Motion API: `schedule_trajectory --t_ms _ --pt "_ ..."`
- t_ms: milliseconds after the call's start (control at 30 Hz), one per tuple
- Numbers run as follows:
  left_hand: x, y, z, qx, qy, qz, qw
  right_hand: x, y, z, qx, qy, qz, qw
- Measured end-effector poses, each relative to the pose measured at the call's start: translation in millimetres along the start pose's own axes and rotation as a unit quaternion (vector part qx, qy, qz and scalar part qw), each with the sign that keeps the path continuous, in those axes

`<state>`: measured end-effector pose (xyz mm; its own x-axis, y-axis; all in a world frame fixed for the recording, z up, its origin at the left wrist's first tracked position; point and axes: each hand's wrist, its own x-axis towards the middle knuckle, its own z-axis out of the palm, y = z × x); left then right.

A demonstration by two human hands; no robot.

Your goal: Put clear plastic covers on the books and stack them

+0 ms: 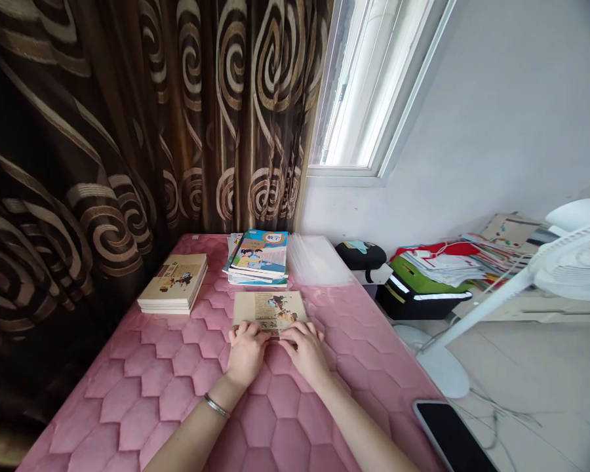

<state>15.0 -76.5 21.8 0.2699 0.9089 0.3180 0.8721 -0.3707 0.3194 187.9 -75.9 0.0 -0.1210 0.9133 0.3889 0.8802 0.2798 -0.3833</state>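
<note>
A beige illustrated book (pixel 280 305) lies flat on the pink quilted bed cover, in front of me. My left hand (pixel 248 347) has its fingers curled over the book's near left part. My right hand (pixel 305 344) grips the near right part the same way, both thumbs at the near edge. A metal bracelet (pixel 217 405) circles my left wrist. To the left sits a stack of matching beige books (pixel 174 283). Behind the held book is a pile of colourful textbooks (pixel 258 257), and beside that pile lie clear plastic sleeves (pixel 319 260).
The pink quilted cover (pixel 152 387) spreads under everything. A phone (pixel 452 436) rests at the right edge. Beyond it stand a white fan (pixel 491 308), a black and green box (pixel 417 288) with papers, and a black case (pixel 361 255). A patterned curtain (pixel 226 118) hangs at the back left.
</note>
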Motion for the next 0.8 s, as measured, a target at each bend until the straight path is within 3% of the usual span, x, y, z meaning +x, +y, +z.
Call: schedule_trajectory --t_ms 233,400,633,800 --pt "-7.7 -48.8 -18.0 -0.012 -0.007 -0.071 0.997 -6.9 55.0 -17.9 0.008 0.016 0.052 0.998" --pt "-11.7 -64.7 -22.0 -0.035 -0.026 -0.07 0.997 -9.0 69.8 -17.7 0.055 0.021 0.06 0.996" --pt "-16.1 -47.8 -21.3 -0.005 0.012 -0.041 0.999 -10.2 59.5 -19.3 0.01 0.029 0.048 0.998" --pt "-9.0 -7.7 -6.6 -0.004 0.029 -0.011 1.0 -2.6 17.3 -11.9 -0.026 -0.007 -0.014 1.0"
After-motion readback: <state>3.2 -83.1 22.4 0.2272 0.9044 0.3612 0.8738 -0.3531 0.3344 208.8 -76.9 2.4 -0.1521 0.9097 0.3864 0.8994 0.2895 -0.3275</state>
